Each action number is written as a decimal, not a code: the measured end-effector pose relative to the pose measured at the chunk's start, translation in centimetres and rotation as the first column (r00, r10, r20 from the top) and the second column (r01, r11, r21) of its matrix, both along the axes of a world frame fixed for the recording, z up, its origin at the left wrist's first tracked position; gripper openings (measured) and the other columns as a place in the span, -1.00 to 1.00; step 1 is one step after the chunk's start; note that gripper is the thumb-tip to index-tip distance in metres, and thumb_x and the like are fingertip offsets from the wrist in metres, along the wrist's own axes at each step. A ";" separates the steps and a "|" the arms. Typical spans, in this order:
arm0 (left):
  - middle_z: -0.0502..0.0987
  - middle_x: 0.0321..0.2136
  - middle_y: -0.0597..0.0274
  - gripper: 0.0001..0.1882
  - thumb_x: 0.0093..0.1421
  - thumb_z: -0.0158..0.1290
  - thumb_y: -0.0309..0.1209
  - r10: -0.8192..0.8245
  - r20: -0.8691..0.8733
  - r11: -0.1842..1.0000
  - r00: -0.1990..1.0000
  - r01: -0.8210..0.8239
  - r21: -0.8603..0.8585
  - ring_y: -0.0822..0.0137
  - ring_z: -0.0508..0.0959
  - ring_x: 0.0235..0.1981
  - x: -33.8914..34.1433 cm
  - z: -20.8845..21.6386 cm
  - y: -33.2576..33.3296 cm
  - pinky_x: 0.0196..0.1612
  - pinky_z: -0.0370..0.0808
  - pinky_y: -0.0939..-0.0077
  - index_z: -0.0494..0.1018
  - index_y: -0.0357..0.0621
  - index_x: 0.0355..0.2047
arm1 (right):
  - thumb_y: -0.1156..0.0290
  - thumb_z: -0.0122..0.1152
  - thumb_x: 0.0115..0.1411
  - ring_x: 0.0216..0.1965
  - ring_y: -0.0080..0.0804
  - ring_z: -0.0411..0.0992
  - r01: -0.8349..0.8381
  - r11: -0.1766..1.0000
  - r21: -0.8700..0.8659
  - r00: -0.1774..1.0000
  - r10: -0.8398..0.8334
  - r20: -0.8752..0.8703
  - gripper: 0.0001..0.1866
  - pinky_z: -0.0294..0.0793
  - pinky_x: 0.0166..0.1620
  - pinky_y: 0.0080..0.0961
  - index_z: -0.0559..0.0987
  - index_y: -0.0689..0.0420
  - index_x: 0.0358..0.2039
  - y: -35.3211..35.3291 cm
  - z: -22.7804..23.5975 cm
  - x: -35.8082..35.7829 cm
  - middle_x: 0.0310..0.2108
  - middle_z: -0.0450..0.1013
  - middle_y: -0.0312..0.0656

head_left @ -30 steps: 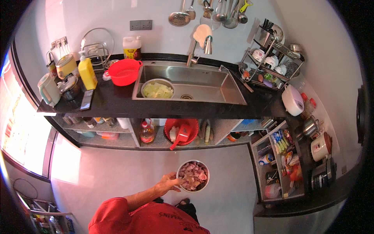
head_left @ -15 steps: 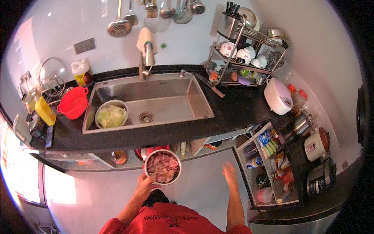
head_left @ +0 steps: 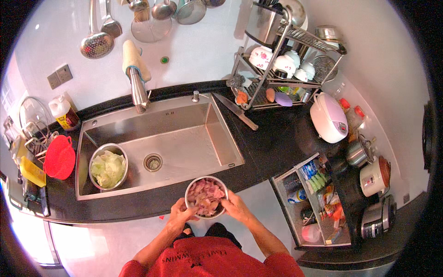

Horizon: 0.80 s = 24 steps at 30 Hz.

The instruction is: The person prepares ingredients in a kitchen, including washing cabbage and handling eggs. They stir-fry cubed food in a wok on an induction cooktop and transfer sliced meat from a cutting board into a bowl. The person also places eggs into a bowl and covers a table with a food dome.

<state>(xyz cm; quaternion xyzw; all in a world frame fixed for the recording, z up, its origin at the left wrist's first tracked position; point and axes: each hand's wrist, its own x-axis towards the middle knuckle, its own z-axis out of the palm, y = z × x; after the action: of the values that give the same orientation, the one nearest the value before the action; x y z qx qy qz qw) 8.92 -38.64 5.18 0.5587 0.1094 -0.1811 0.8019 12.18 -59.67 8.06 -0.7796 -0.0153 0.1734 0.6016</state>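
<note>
A round metal bowl (head_left: 187, 203) is held in front of me, near the counter's front edge. Raw, pinkish sliced meat (head_left: 205, 194) fills much of it. My left hand (head_left: 179, 214) grips the lower left side, thumb over the rim. On the opposite side, my right hand (head_left: 237, 207) is closed at the rim, its fingertips partly hidden by the bowl's edge and the meat. To the left, a second metal bowl (head_left: 95, 183) with pale green cut leaves (head_left: 108, 168) stands in the left corner of the steel sink (head_left: 184, 145).
A knife (head_left: 242, 117) lies right of the sink, below a dish rack (head_left: 277, 74). A red colander (head_left: 60, 158) and a yellow bottle (head_left: 32, 171) stand at the left. The rice cooker (head_left: 328, 117) is on the right. Below it, shelves (head_left: 314, 207) hold packages. The faucet (head_left: 137, 90) rises behind the sink.
The meat bowl has come nearer the sink's front edge in the view. My right hand, free and apart before, has moved left onto the bowl's rim. The view has shifted toward the counter.
</note>
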 end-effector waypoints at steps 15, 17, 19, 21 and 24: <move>0.49 -0.25 0.33 -0.58 0.13 0.04 -0.14 0.532 -0.039 0.847 0.846 -0.532 0.013 0.46 0.44 -0.25 1.9 -0.7 -2.1 -0.27 0.43 0.54 0.35 -0.10 -0.09 | 0.18 0.07 0.13 -0.78 -0.55 0.23 0.268 0.948 -0.169 0.963 -0.268 0.022 -0.66 0.11 -0.79 -0.61 0.49 0.21 -0.26 -15.6 -1.6 18.0 -0.58 0.41 -0.17; 0.49 -0.27 0.33 -0.62 0.13 0.03 -0.14 0.715 -0.112 0.698 0.690 -0.712 0.071 0.46 0.45 -0.29 -1.1 -0.9 -1.9 -0.35 0.42 0.56 0.36 -0.07 -0.13 | 0.16 0.12 0.10 -0.79 -0.51 0.22 0.288 0.943 -0.169 0.956 -0.292 0.000 -0.64 0.09 -0.80 -0.63 0.47 0.29 -0.44 -15.5 -0.9 18.7 -0.66 0.33 -0.18; 0.49 -0.29 0.33 -0.64 0.13 0.03 -0.13 0.825 -0.155 0.562 0.544 -0.818 0.122 0.46 0.45 -0.32 -3.6 -1.2 -2.6 -0.40 0.41 0.57 0.36 -0.06 -0.16 | 0.06 0.17 0.07 -0.83 -0.52 0.17 0.344 0.938 -0.033 0.937 -0.345 -0.051 -0.57 0.01 -0.81 -0.65 0.46 0.26 -0.55 -15.0 -0.9 19.0 -0.76 0.26 -0.22; 0.49 -0.31 0.33 -0.65 0.12 0.03 -0.12 0.885 -0.193 0.454 0.424 -0.877 0.155 0.47 0.45 -0.34 -5.5 -1.3 -3.3 -0.45 0.40 0.57 0.37 -0.05 -0.19 | 0.03 0.20 0.05 -0.82 -0.52 0.16 0.317 0.943 -0.096 0.942 -0.326 -0.084 -0.55 0.01 -0.81 -0.66 0.47 0.25 -0.52 -15.5 -0.4 19.4 -0.75 0.25 -0.25; 0.49 -0.33 0.33 -0.65 0.11 0.03 -0.10 0.904 -0.255 0.393 0.344 -0.903 0.172 0.47 0.45 -0.36 -7.5 -1.1 -4.7 -0.46 0.40 0.58 0.36 -0.06 -0.21 | 0.00 0.19 0.04 -0.81 -0.50 0.17 0.281 0.937 -0.210 0.946 -0.307 -0.104 -0.52 0.04 -0.80 -0.61 0.47 0.28 -0.51 -16.7 0.0 19.6 -0.74 0.29 -0.19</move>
<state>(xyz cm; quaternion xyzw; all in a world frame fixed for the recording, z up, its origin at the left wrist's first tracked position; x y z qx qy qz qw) 1.37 -43.33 4.05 0.3699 0.5225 0.2064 0.7400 31.75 -76.37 8.10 -0.8140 0.1590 0.1345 0.5423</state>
